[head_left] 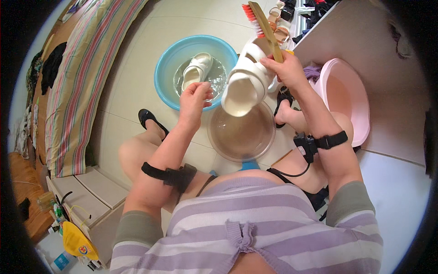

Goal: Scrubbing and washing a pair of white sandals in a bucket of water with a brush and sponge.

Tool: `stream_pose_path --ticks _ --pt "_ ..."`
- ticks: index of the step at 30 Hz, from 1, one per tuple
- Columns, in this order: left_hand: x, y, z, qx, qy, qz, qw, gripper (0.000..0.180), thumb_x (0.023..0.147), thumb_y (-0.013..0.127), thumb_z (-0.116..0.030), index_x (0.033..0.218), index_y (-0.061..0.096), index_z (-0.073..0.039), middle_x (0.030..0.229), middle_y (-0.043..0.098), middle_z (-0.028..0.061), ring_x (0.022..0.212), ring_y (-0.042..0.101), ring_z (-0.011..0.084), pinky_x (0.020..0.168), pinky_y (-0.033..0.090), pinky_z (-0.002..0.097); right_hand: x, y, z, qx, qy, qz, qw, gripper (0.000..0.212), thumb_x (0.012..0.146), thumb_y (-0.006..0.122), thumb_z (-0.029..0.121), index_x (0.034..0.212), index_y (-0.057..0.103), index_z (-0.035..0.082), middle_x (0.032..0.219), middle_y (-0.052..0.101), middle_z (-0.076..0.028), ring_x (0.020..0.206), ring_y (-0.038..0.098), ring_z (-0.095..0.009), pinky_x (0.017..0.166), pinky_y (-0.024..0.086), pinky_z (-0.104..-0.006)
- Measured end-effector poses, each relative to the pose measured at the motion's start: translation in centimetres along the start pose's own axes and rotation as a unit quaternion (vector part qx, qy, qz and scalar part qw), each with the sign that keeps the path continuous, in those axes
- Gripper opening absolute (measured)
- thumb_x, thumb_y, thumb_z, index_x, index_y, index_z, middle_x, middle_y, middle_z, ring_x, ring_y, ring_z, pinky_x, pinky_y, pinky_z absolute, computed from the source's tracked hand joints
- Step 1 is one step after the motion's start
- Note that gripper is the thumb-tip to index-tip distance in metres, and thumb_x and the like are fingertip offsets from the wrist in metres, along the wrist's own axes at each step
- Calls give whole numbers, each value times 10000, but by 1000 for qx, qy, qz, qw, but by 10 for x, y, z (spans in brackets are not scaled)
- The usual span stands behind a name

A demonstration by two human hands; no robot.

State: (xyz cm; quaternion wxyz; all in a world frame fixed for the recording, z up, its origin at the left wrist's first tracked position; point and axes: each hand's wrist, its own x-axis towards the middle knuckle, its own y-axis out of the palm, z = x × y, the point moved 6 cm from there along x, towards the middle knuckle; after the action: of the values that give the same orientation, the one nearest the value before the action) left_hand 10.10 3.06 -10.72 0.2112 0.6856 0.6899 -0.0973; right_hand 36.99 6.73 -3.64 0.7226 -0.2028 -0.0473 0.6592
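Observation:
A scrubbing brush (267,29) with a wooden handle and red-and-white bristles is in my right hand (289,68), bristles up and to the left. The same hand also grips a white clog (246,86), its heel opening toward me, above a clear brownish basin (242,144). My left hand (195,101) is loosely curled, with nothing visible in it, over the near edge of a blue basin (159,75). Inside that basin a second white clog (198,68) lies in shallow water.
A pink tub (346,91) leans at the right, beside purple cloth (312,73). Sandals (280,32) stand at the far right. A striped cloth (86,77) hangs over furniture on the left, above pale drawers (86,192). A yellow cap-like item (78,239) lies lower left.

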Motion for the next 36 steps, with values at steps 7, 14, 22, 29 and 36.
stream_pose_path --ticks 7,14,22,29,36 --pt "-31 47 -12 -78 -1 195 978 294 931 518 -147 1176 564 8 1095 629 82 980 609 158 858 495 307 0 16 32 -92 -84 -20 992 468 743 749 384 1015 659 14 880 688 -89 783 647 -163 736 505 -306" --pt "-24 69 -27 -281 -32 226 932 357 930 445 -25 1286 456 3 1276 521 122 1176 514 222 1028 408 342 -4 38 67 -121 -170 9 978 529 726 738 460 1007 662 18 885 693 -121 801 661 -196 734 502 -320" --pt "-17 51 -99 -430 -15 330 840 525 873 522 -287 1300 419 0 1316 474 159 1223 453 313 1090 298 449 12 52 111 -130 -224 -2 966 552 725 703 513 1049 654 69 922 690 -147 844 671 -281 761 513 -376" --pt "16 31 -115 -451 45 210 866 484 971 406 -404 1342 409 -93 1347 466 103 1234 454 291 1091 313 457 7 99 126 -106 -258 50 959 563 718 755 395 1158 602 78 940 687 -126 877 666 -259 786 514 -351" --pt "51 12 -128 -436 118 107 886 456 976 365 -358 1330 431 -77 1324 485 108 1229 464 268 1074 331 429 20 101 163 26 -360 -3 933 604 843 697 198 1383 441 114 1125 655 -101 958 638 -166 830 499 -288"
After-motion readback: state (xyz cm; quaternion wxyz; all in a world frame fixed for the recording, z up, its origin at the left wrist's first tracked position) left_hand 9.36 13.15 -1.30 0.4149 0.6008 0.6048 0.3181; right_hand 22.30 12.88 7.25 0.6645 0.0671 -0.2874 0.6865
